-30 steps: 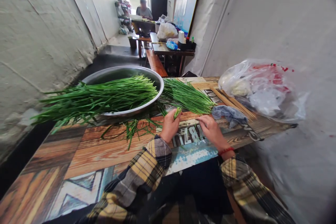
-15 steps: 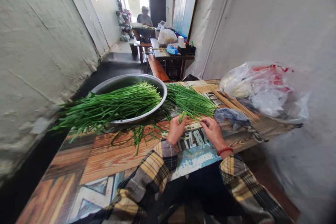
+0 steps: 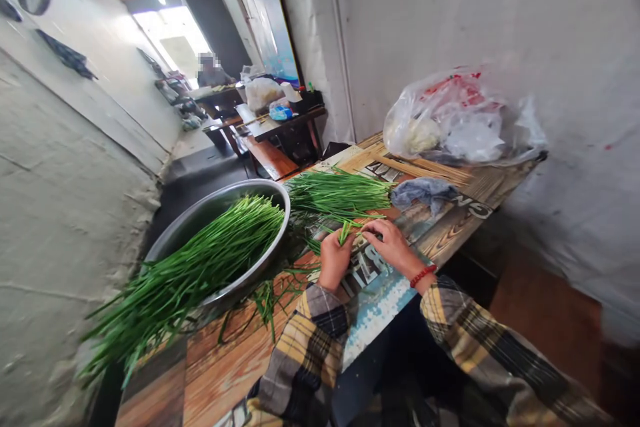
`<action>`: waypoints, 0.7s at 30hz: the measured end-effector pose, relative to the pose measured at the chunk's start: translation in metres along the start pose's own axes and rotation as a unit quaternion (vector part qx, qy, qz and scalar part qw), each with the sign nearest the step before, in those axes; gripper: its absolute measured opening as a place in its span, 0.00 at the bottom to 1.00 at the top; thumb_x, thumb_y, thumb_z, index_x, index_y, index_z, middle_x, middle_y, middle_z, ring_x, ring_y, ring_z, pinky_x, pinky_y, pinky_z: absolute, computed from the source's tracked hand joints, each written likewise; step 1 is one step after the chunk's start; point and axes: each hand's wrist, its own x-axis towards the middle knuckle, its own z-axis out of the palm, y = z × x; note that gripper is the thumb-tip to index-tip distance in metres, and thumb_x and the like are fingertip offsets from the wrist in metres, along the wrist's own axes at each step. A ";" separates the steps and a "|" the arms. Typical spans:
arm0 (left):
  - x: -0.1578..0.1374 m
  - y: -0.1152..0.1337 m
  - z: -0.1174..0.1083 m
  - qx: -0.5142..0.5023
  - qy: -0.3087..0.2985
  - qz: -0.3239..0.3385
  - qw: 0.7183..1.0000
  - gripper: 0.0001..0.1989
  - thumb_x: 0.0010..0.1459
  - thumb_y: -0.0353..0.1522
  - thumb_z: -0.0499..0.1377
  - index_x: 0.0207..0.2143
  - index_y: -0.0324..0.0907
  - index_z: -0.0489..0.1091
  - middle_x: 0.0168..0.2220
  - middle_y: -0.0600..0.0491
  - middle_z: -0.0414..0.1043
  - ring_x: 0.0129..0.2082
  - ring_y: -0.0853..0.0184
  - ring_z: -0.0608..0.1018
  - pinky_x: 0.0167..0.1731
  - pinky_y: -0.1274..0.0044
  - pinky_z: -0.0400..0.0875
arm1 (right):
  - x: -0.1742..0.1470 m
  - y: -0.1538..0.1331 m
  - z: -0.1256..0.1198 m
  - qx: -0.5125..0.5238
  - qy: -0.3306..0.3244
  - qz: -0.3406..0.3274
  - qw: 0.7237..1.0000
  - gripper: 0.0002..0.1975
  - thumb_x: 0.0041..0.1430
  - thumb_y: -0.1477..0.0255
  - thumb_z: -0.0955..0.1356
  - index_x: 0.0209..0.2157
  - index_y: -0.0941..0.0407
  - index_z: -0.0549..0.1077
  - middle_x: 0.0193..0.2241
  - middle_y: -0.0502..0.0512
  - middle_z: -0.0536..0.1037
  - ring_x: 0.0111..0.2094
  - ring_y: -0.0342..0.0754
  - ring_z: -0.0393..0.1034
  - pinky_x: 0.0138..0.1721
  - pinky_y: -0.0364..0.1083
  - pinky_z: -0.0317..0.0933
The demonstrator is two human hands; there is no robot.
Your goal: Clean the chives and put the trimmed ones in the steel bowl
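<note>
My left hand [image 3: 334, 259] is closed around a small bunch of garlic chives [image 3: 345, 232], whose pale cut ends poke up past the thumb. Close beside it, my right hand [image 3: 393, 250] pinches at a thin chive stalk, the fingertips partly hiding it. Just beyond both hands lies a loose pile of chives [image 3: 345, 192] on the table. To the left, a large metal basin [image 3: 165, 240] holds a thick heap of chives [image 3: 215, 253], their leaves hanging over its rim. Loose leaf scraps [image 3: 267, 300] lie in front of the basin.
A grey rag [image 3: 424, 193] lies right of the pile, with wooden sticks [image 3: 430, 170] behind it. A clear plastic bag [image 3: 450, 117] stands at the table's right end against the wall. Farther back are another table [image 3: 295, 121], a bench [image 3: 273, 159] and a seated person [image 3: 213, 70].
The view has tilted and swung right, so the basin and tables appear shifted left. My right hand has come closer to my left hand, which still grips the chives.
</note>
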 end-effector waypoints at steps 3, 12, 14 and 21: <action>-0.001 0.003 -0.001 -0.018 -0.010 0.011 1.000 0.10 0.56 0.35 0.57 0.32 0.39 0.75 0.29 0.53 0.75 0.30 0.68 0.72 0.31 0.79 0.65 | 0.002 0.002 0.003 0.023 0.011 0.022 0.999 0.07 0.58 0.67 0.66 0.31 0.55 0.73 0.31 0.53 0.76 0.35 0.48 0.69 0.41 0.46 0.61; -0.004 0.009 -0.005 0.029 0.024 0.035 0.999 0.08 0.55 0.30 0.57 0.26 0.38 0.73 0.23 0.56 0.71 0.25 0.71 0.69 0.28 0.80 0.63 | 0.002 0.004 -0.004 0.031 0.069 0.099 0.992 0.12 0.60 0.64 0.63 0.31 0.56 0.74 0.29 0.55 0.77 0.32 0.48 0.69 0.36 0.46 0.61; -0.005 0.011 -0.005 0.015 0.012 0.050 0.999 0.08 0.56 0.30 0.57 0.31 0.38 0.76 0.29 0.53 0.76 0.28 0.69 0.72 0.32 0.79 0.66 | 0.000 -0.001 0.001 0.035 0.045 0.051 0.997 0.09 0.57 0.65 0.66 0.31 0.55 0.74 0.32 0.54 0.77 0.35 0.48 0.69 0.40 0.47 0.61; -0.008 0.012 -0.005 0.021 -0.014 0.066 0.998 0.11 0.57 0.30 0.56 0.39 0.40 0.77 0.36 0.52 0.78 0.35 0.66 0.76 0.38 0.78 0.68 | 0.002 -0.004 0.016 0.113 0.070 0.137 0.982 0.11 0.55 0.63 0.65 0.28 0.56 0.73 0.28 0.53 0.76 0.31 0.47 0.69 0.35 0.46 0.60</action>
